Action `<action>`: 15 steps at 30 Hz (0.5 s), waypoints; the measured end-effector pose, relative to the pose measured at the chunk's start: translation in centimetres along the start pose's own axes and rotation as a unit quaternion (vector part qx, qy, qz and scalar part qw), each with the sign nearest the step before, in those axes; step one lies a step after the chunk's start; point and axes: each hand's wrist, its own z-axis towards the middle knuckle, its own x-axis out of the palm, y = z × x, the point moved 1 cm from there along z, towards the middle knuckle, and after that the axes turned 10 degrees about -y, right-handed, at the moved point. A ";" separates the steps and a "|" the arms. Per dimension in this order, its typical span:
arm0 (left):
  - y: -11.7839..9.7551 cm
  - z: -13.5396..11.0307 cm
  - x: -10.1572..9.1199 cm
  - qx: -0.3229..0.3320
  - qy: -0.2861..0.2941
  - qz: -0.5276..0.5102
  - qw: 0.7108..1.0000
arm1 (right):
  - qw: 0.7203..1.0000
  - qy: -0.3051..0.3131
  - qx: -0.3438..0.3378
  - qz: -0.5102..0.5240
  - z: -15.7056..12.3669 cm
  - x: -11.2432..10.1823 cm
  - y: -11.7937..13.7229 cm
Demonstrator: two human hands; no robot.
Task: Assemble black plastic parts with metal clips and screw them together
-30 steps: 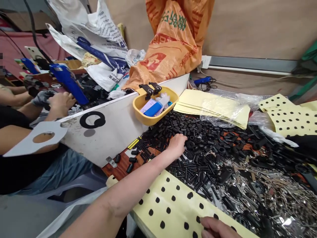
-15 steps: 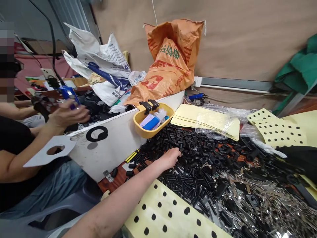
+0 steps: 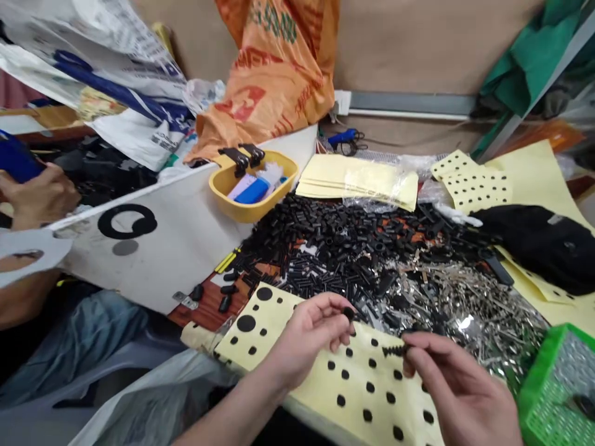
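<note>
left hand (image 3: 307, 337) pinches a black part (image 3: 348, 314); right hand (image 3: 458, 384) a ribbed piece (image 3: 394, 351)

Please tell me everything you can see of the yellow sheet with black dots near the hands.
Pale yellow and flat, the sheet looks like paper or card, with rows of round black dots, larger ones at its left end. It lies closest to the viewer, below the left hand and right hand, its far side against small black parts.
</note>
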 end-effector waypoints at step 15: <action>2.7 -4.5 0.9 0.004 -0.047 0.015 0.999 | 0.944 0.063 -0.318 -0.054 -2.2 2.2 0.4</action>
